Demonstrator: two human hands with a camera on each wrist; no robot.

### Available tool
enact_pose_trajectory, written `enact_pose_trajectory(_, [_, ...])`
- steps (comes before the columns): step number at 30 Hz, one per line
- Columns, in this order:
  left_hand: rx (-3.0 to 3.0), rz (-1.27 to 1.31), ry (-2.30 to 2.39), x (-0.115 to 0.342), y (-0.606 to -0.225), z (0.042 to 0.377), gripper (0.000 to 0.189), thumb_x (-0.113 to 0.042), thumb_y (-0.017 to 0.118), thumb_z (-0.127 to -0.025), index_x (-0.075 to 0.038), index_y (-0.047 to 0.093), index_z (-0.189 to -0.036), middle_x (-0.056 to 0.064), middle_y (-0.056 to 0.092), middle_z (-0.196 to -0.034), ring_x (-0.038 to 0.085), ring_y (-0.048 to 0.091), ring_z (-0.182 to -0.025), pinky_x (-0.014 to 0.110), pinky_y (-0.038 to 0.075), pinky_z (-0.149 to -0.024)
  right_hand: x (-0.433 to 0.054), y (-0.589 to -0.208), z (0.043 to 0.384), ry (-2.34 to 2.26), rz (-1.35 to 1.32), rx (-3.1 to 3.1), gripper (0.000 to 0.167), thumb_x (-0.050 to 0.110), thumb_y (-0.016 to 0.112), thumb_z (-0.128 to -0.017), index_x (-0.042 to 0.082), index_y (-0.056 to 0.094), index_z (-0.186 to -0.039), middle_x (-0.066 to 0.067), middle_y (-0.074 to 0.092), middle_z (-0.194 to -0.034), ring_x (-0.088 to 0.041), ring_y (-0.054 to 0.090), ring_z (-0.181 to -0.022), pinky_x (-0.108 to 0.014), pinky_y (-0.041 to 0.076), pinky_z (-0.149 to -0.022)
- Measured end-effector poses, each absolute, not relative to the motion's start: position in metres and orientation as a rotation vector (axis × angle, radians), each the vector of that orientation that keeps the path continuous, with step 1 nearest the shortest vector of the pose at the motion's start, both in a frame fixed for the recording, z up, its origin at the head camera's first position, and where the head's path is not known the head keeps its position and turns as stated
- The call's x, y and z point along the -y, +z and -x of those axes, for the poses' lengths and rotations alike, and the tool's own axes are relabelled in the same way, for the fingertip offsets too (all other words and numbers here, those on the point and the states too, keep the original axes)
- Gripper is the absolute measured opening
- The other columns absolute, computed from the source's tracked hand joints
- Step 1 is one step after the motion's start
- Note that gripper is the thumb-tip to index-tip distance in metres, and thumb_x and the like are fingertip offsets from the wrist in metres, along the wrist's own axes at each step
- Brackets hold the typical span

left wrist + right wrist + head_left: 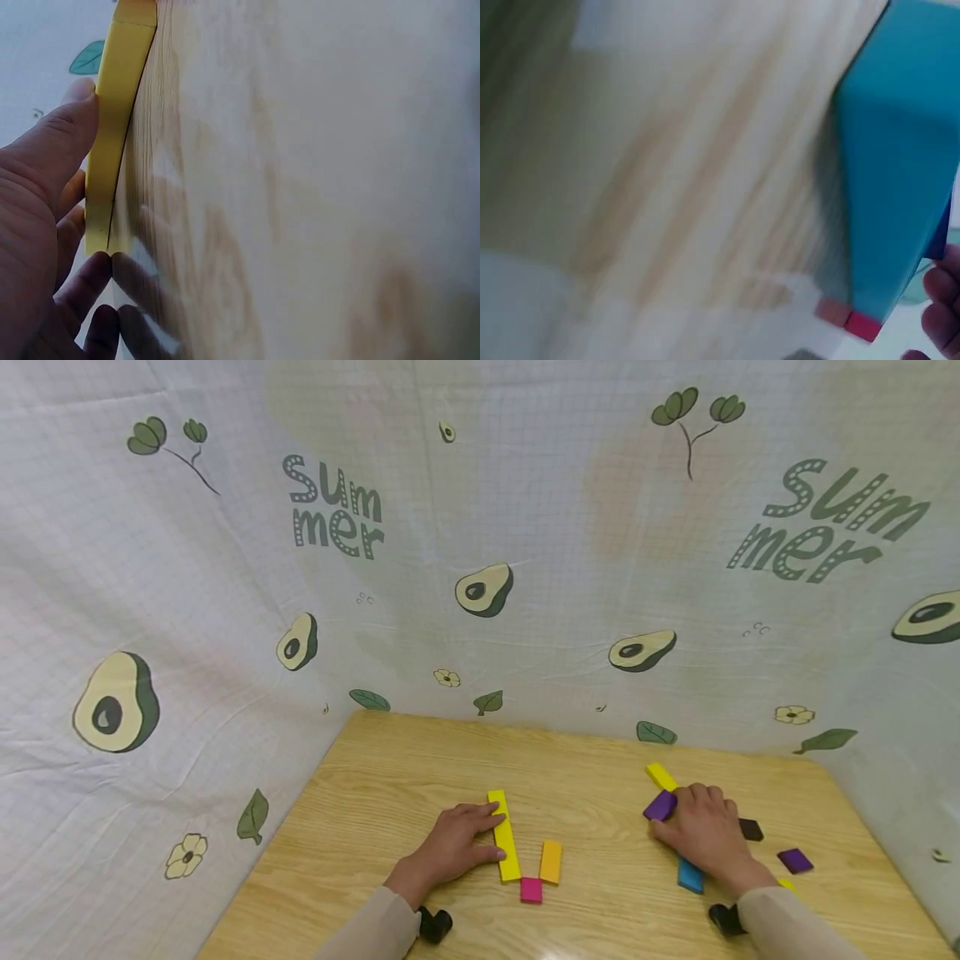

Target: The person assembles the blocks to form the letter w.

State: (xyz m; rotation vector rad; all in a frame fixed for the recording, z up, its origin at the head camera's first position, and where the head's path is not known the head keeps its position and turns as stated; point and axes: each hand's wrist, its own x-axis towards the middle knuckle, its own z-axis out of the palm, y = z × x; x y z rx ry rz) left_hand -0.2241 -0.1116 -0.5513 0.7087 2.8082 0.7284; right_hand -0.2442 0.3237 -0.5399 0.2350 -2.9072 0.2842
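Well, the yellow strip (506, 838) lies flat on the table (390, 760), with the thumb and fingertips of our left hand (453, 843) against it. Those fingers are fairly straight and touch the strip without wrapping round it. In the left wrist view we see a seam, so it is probably blocks set end to end. We judge each one light, stiff, smooth enough to slide and hard to break; the joined row would part if lifted by one end. We would pinch a single block across its long sides.

Our right hand (705, 827) has thumb and forefinger at the edge of a purple block (657, 807); whether they pinch it we cannot tell. A blue block (691, 878) lies partly below that hand. The pink block (531, 891) and orange block (551, 862) lie near the strip. We see no container; these pieces lie loose.
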Motion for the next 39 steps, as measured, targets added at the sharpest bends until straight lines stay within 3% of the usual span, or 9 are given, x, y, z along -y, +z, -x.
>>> enact_pose_trajectory(6, [-2.807,-0.698,0.722,0.111,-0.55,0.224,0.062,-0.055,0.068,-0.099,-0.026,0.058,-0.153,-0.005,0.048,-0.164,0.025,0.047,-0.147,0.055,0.036,-0.12,-0.3,-0.534,0.243,0.291,-0.373,2.846,0.062,0.041,0.08,-0.086,-0.008,0.065,-0.12,-0.025,0.062,-0.112,-0.045,0.053,-0.105,-0.06,0.042,-0.082])
enact_pose_trajectory(13, [-2.807,-0.698,0.71,0.111,-0.548,0.224,0.062,-0.055,0.068,-0.099,-0.026,0.058,-0.153,-0.005,0.048,-0.164,0.025,0.047,-0.147,0.055,0.036,-0.12,-0.263,-0.533,0.247,0.294,-0.537,2.824,0.058,0.04,0.081,-0.086,-0.004,0.067,-0.122,-0.02,0.064,-0.117,-0.041,0.055,-0.11,-0.06,0.046,-0.091])
enact_pose_trajectory(24, [-2.812,-0.706,0.714,0.112,-0.548,0.224,0.062,-0.056,0.067,-0.1,-0.026,0.058,-0.154,-0.004,0.047,-0.165,0.026,0.047,-0.147,0.055,0.036,-0.12,-0.22,-0.537,0.248,0.345,-0.716,2.889,0.058,0.043,0.079,-0.09,0.001,0.067,-0.127,-0.011,0.063,-0.119,-0.031,0.053,-0.111,-0.051,0.046,-0.096])
enact_pose_trajectory(33, [-2.799,-0.706,0.724,0.111,-0.547,0.223,0.062,-0.055,0.067,-0.1,-0.026,0.057,-0.154,-0.004,0.047,-0.165,0.026,0.047,-0.148,0.055,0.035,-0.121,-0.213,-0.54,0.249,0.37,-0.722,2.901,0.059,0.046,0.078,-0.092,0.003,0.068,-0.13,-0.01,0.064,-0.121,-0.03,0.054,-0.112,-0.051,0.047,-0.097])
enact_pose_trajectory(39, [-2.803,-0.709,0.721,0.112,-0.548,0.224,0.062,-0.055,0.067,-0.1,-0.026,0.057,-0.154,-0.005,0.047,-0.165,0.026,0.046,-0.149,0.055,0.034,-0.122,-0.216,-0.538,0.249,0.424,-0.679,2.911,0.051,0.042,0.077,-0.094,0.004,0.071,-0.128,-0.009,0.066,-0.12,-0.029,0.054,-0.112,-0.051,0.047,-0.098])
